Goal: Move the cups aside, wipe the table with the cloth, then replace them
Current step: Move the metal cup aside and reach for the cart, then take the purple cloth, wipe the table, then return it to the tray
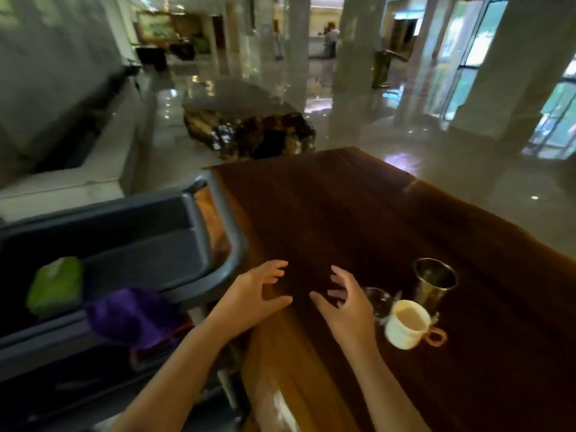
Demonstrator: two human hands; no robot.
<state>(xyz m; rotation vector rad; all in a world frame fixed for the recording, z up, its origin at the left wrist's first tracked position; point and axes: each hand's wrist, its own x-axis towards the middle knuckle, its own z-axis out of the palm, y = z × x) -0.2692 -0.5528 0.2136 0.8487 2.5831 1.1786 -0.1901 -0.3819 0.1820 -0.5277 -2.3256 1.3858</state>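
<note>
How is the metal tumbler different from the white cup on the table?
The metal tumbler is shiny steel, tall and without a handle; the white cup is pale, squatter, with an orange-brown handle. The metal tumbler stands farther from the person, the white cup nearer. The white cup holds a milky tan drink; the metal tumbler's contents cannot be seen. Both stand upright on the wooden table, to the right of the right hand.

Cups (405, 322) on table (358, 213) right — cart (124, 244) left.
</note>
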